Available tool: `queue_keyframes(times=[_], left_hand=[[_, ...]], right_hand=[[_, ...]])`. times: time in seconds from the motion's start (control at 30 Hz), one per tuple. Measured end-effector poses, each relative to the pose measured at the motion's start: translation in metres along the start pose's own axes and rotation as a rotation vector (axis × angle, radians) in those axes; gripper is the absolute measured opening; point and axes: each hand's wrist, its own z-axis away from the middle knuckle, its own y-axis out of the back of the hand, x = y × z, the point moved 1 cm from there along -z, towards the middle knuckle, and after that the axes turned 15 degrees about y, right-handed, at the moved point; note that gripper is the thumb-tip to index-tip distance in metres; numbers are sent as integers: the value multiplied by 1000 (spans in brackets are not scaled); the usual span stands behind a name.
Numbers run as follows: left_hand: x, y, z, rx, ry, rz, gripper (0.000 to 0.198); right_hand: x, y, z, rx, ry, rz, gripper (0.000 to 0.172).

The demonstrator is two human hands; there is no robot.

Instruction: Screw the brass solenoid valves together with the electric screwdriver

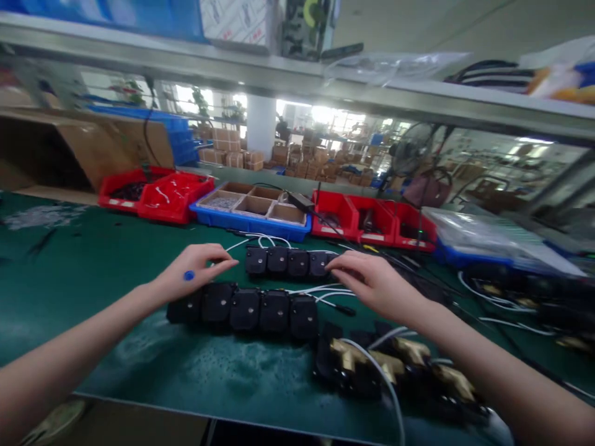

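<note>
A back row of black box-shaped units (289, 262) stands on the green mat, each with a small round silver spot on its face. My left hand (199, 267), marked by a blue dot near the wrist, hovers off the row's left end, thumb and fingers apart. At the opposite end, the fingertips of my right hand (367, 279) reach the last unit (318, 264); whether they press on it cannot be told. Its fingers are outstretched and grip nothing visible. Nearer to me lies a longer row of similar black units (245, 310), just below my left hand.
Black units with brass fittings (346, 356) and grey cables lie front right. Behind are red bins (170, 198), a blue divided tray (251, 224) and more red bins (334, 214). A shelf (279, 77) crosses overhead. White cables (320, 290) run between the rows.
</note>
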Motion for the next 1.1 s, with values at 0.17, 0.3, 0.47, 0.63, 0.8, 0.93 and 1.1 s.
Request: queue_keyframes(times=[0.17,0.3,0.47,0.63,0.8,0.93,1.1], left_hand=[[65,-34,43,130,-394,7,24],[112,-83,59,-40,-575,-198,52],[159,-121,56,-85,-640,-306,72],[189,-141,45,120,-815,-465,39],[194,-150,40,185,-895,-435,23],[196,-151,40,158,-905,-417,17],[201,-156,23,36,-822,-385,22]], right_hand=[[-5,59,101,237,-150,158,28],[-8,66,173,232,-230,183,28],[-13,38,219,74,-146,379,47],[-5,5,202,-22,-22,586,59],[3,-9,167,-138,-6,636,36],[9,-7,162,-203,2,593,19],[22,5,165,-269,-31,460,20]])
